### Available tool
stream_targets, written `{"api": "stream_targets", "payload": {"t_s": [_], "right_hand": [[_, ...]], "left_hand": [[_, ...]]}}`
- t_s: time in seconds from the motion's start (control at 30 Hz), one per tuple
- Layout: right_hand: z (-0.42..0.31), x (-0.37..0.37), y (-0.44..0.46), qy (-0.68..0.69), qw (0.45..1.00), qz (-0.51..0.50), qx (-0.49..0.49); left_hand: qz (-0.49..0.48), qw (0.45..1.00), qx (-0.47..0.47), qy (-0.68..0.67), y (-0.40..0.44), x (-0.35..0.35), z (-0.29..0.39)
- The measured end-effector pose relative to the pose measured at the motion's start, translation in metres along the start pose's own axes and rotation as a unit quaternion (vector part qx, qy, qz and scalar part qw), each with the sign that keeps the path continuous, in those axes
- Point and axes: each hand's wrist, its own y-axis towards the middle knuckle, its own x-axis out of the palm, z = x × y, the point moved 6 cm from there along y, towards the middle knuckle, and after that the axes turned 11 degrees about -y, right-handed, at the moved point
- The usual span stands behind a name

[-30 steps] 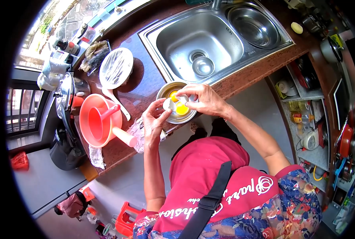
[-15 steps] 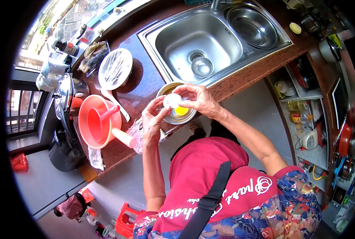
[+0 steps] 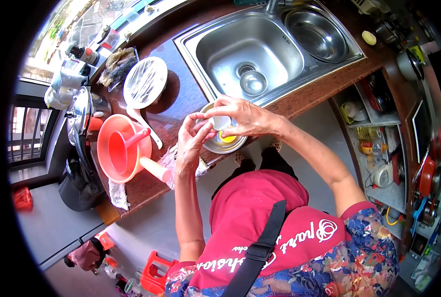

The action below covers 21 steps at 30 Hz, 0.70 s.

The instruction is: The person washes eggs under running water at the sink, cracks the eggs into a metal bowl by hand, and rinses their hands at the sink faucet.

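Note:
Over a round metal bowl [image 3: 236, 145] at the counter's front edge, a white eggshell [image 3: 222, 123] is held with its hollow inside facing up toward me. My right hand [image 3: 247, 117] closes on it, fingers at the far rim and thumb below. My left hand [image 3: 193, 140] is pinched at the shell's left side, its fingertips against the edge; whether it holds a separate piece is hard to make out. A bright yellow egg yolk [image 3: 227, 137] shows in the bowl below, partly covered by my right thumb.
Left of the bowl are a cloth [image 3: 169, 166], a pink basin [image 3: 104, 170] with a pink dipper [image 3: 119, 153], a white spoon [image 3: 146, 127] and a film-covered bowl [image 3: 145, 83]. Behind lies the steel sink [image 3: 220, 47] holding a small metal bowl [image 3: 253, 83].
The shell has tipped so its hollow inside now shows, and it sits slightly farther right. My right hand has turned and risen a little over the bowl; the left fingers have drawn together.

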Motion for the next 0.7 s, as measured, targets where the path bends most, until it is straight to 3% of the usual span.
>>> {"api": "stream_targets", "payload": {"t_s": [0.2, 0.4, 0.53, 0.57, 0.6, 0.63, 0.67, 0.7], "right_hand": [[-0.024, -0.036, 0.024, -0.066, 0.997, -0.028, 0.041], [-0.089, -0.108, 0.04, -0.003, 0.982, 0.176, -0.069], [-0.094, -0.108, 0.034, 0.033, 0.971, 0.231, -0.043], [-0.075, -0.086, 0.031, 0.063, 0.973, 0.223, -0.011], [-0.047, -0.051, 0.026, -0.019, 0.994, 0.11, 0.018], [-0.009, -0.01, 0.007, -0.106, 0.993, 0.04, 0.015], [0.023, 0.02, -0.017, -0.179, 0.981, -0.023, 0.075], [0.038, 0.03, -0.04, -0.183, 0.979, 0.038, 0.082]], "left_hand": [[0.056, 0.996, 0.068, -0.015, -0.003, -0.005, 0.011], [0.113, 0.989, 0.09, 0.0, -0.013, -0.035, 0.001], [0.154, 0.984, 0.088, 0.007, -0.023, -0.046, -0.009], [0.161, 0.983, 0.084, -0.003, -0.025, -0.049, -0.013], [0.168, 0.982, 0.082, 0.002, -0.027, -0.05, -0.016], [0.167, 0.983, 0.079, 0.004, -0.028, -0.052, -0.019], [0.165, 0.983, 0.076, 0.008, -0.028, -0.054, -0.022], [0.158, 0.984, 0.083, 0.012, -0.029, -0.054, -0.022]]}}
